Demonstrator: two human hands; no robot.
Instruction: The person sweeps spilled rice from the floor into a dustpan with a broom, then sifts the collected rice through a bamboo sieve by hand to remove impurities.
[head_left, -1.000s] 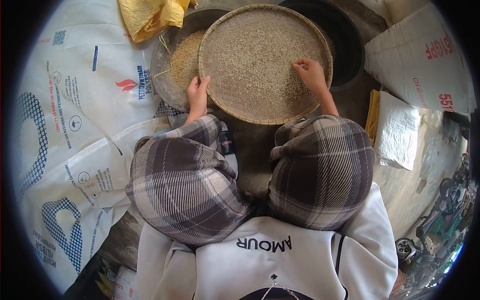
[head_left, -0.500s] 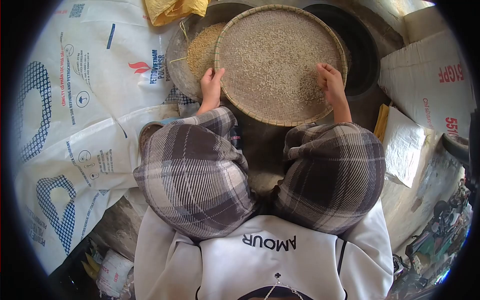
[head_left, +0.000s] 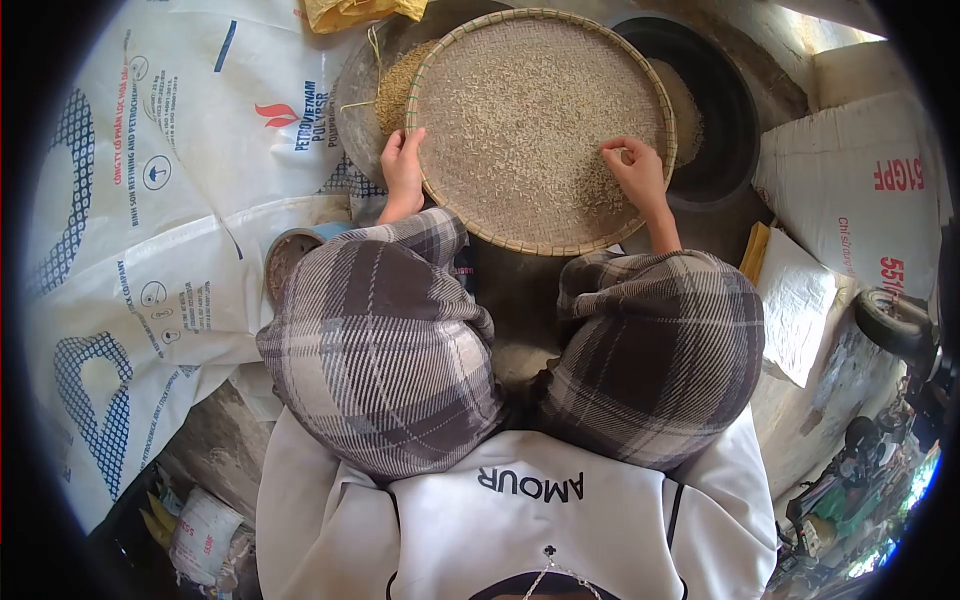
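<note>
Over the round woven bamboo tray (head_left: pixel 450 185), our right hand (head_left: pixel 640 180), fingertips together, pale grains (head_left: pixel 530 110) leftward; our left hand (head_left: pixel 403 175) clamped on rim (head_left: pixel 512 242).

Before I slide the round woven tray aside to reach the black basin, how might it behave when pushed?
The round woven tray would probably stay stiff, since its rim looks firmly bound. It is likely light for its size, being thin and woven. The loose grain could spill if tilted, lying in a shallow layer.

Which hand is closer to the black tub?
Right. The right hand is over the tray, on the tub's side; the left hand is at the tray's opposite rim.
</note>
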